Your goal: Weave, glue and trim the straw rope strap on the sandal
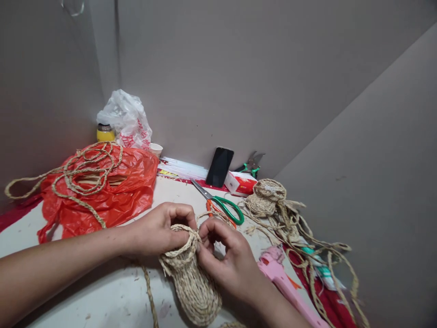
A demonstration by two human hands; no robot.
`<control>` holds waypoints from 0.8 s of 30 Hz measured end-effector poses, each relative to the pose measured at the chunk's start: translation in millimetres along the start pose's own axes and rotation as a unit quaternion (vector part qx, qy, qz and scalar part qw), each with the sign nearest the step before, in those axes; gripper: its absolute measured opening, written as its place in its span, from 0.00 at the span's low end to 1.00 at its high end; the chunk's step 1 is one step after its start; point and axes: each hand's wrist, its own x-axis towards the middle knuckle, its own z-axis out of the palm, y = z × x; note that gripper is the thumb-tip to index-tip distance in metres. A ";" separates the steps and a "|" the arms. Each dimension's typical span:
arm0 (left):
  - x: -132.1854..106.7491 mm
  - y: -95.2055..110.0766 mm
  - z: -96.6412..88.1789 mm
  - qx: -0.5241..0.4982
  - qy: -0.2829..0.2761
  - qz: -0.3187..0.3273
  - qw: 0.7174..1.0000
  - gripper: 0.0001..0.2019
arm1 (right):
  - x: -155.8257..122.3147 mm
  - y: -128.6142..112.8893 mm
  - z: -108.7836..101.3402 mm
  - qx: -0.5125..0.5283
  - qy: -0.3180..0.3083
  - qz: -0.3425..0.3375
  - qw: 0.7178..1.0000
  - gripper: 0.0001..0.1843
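Note:
A small slipper-shaped piece of braided straw [198, 291] is held up over the white table, its rounded sole toward me. My left hand [167, 230] grips the rim of its opening, thumb inside and fingers behind. At the right side of that rim, my right hand [221, 255] pinches the edge with thumb and forefinger; a strand of braid loops up behind the fingers. Exactly what lies between the right fingertips is too small to tell. Scissors [218, 202] with green and orange handles lie just beyond my hands.
A red plastic bag [136, 182] with coiled straw braid [92, 168] lies at left. Behind stand a phone [220, 166], a red-and-white box [241, 184] and pruners [254, 164]. At right are a second straw slipper [264, 198], loose braids and a pink glue gun [287, 287].

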 end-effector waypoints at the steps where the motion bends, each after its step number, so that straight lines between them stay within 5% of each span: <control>1: 0.1 0.4 0.3 0.006 0.003 0.006 1.000 0.04 | -0.4 1.0 0.1 -0.005 0.000 -0.007 1.000 0.06; 24: 1.9 -8.3 -0.3 0.022 -0.015 -0.006 1.000 0.05 | -6.7 10.3 11.3 -0.137 0.068 -0.115 0.982 0.11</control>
